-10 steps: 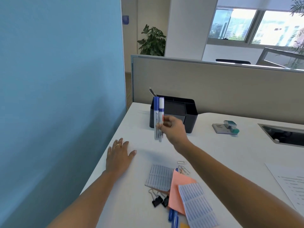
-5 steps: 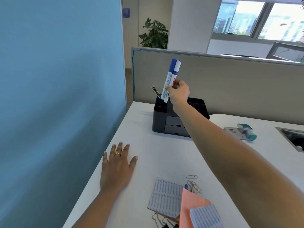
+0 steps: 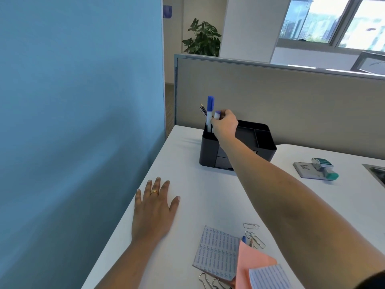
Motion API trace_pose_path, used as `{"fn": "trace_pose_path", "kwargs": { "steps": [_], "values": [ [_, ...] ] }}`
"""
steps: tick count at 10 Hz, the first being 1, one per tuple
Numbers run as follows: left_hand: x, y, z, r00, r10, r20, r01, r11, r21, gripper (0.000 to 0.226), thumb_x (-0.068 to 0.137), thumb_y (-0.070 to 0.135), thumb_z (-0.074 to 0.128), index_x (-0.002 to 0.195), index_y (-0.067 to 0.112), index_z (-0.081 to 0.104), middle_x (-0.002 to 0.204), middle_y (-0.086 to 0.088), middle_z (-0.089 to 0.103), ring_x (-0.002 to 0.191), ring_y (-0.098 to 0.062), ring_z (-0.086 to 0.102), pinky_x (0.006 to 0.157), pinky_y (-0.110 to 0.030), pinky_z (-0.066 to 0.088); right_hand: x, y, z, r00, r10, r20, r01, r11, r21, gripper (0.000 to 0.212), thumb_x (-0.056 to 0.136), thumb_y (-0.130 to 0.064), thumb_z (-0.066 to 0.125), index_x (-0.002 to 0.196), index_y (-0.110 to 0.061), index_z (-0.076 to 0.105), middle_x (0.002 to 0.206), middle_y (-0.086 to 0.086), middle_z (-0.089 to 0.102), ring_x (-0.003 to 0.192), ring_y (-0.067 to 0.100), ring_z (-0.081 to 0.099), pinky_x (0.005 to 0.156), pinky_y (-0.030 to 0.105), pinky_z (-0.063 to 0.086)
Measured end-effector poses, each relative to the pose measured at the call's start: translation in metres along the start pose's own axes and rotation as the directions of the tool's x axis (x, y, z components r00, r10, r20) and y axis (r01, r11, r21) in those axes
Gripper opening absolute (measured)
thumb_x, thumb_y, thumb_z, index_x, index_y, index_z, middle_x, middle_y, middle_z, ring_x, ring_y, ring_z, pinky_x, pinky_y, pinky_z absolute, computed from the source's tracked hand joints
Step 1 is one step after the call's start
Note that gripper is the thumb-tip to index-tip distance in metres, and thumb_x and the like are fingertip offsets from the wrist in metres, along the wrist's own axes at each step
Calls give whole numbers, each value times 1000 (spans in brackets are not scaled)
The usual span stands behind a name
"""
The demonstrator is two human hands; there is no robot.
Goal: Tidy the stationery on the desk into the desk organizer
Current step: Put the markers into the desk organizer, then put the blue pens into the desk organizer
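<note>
Right hand (image 3: 226, 125) pinches the two blue-capped white markers (image 3: 210, 110) upright so they slide into the black plastic desk organizer (image 3: 264, 142) slot just under the grip, with the left hand (image 3: 154, 209) flat and empty on the white desk (image 3: 208, 195), probably bracing the reach.

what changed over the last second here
The right hand carried the two blue-capped markers up and forward, then lowered them into the organizer, in its left compartment beside the pencils; it still grips them. The left hand stayed flat on the desk; sticky notes and paper clips lay unmoved.
</note>
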State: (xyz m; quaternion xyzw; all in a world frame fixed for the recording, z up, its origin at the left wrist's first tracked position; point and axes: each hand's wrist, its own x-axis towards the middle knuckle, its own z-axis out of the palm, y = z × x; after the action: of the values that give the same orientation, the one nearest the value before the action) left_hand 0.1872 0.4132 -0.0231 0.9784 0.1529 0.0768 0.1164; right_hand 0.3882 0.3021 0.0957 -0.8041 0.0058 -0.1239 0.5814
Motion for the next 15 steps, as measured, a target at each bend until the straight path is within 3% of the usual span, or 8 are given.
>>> {"fn": "trace_pose_path", "kwargs": {
  "steps": [1, 3, 5, 7, 10, 13, 14, 15],
  "values": [
    [-1, 1, 0, 1000, -2, -6, 2, 1000, -4, 58, 94, 52, 20, 146, 27, 15, 156, 3, 11, 144, -15, 4, 117, -40, 4, 0, 0, -1, 999, -18, 30, 19, 999, -27, 20, 84, -4, 57, 104, -3, 56, 102, 13, 59, 82, 18, 50, 78, 31, 47],
    [-1, 1, -2, 1000, -5, -5, 5, 1000, -12, 58, 94, 52, 20, 146, 27, 15, 156, 4, 10, 144, -15, 3, 117, -40, 3, 0, 2, -4, 992, -61, 111, 72, 993, -95, 33, 86, -3, 58, 119, -4, 53, 119, 13, 57, 89, 11, 46, 72, 14, 35],
    [-1, 0, -1, 1000, -7, -13, 7, 1000, 1, 58, 94, 54, 15, 145, 27, 15, 156, 4, 11, 144, -15, 4, 116, -40, 4, -3, 3, -8, 989, -57, 135, 70, 994, -89, 43, 82, -4, 65, 122, -3, 50, 115, 11, 55, 90, 13, 47, 86, 22, 45],
    [-1, 0, -1, 1000, -4, -8, 4, 1000, 1, 57, 95, 51, 22, 145, 26, 17, 156, 3, 13, 144, -16, 5, 116, -40, 4, -15, 1, -21, 980, -83, 180, 99, 991, -84, 56, 78, -11, 72, 127, -6, 46, 125, 10, 52, 102, 18, 51, 93, 22, 42],
    [-10, 2, -2, 1000, 2, -22, -3, 1000, -18, 55, 96, 46, 25, 145, 22, 22, 155, 0, 18, 144, -18, 9, 117, -41, 6, -67, -2, -53, 981, -168, 93, 178, 978, -108, 45, 83, -9, 65, 125, -5, 48, 126, 7, 55, 114, 18, 51, 76, 6, 29],
    [-52, 7, -5, 999, 42, 8, -42, 999, -26, 56, 95, 48, 26, 145, 22, 21, 155, -1, 17, 144, -19, 8, 117, -40, 5, -177, 35, -91, 972, -105, 209, 124, 989, -78, 30, 86, -13, 62, 115, -11, 57, 121, 2, 59, 115, 13, 51, 96, 20, 36],
    [-70, 7, -6, 995, 98, 35, -96, 994, -57, 66, 89, 62, 14, 145, 28, 20, 155, 2, 16, 144, -17, 7, 116, -42, 3, -224, 49, -108, 951, -116, 286, 168, 972, -164, 23, 87, -16, 61, 110, -15, 60, 117, -2, 61, 107, 5, 50, 98, 20, 35],
    [-92, 9, -11, 953, 294, 78, -280, 947, -156, 89, 68, 80, -11, 143, 40, 13, 155, 12, 14, 144, -9, 4, 116, -41, 2, -263, 64, -125, 929, -145, 342, 242, 934, -262, 23, 88, -18, 58, 111, -18, 61, 122, -6, 58, 111, 3, 47, 99, 18, 32]
  ]
}}
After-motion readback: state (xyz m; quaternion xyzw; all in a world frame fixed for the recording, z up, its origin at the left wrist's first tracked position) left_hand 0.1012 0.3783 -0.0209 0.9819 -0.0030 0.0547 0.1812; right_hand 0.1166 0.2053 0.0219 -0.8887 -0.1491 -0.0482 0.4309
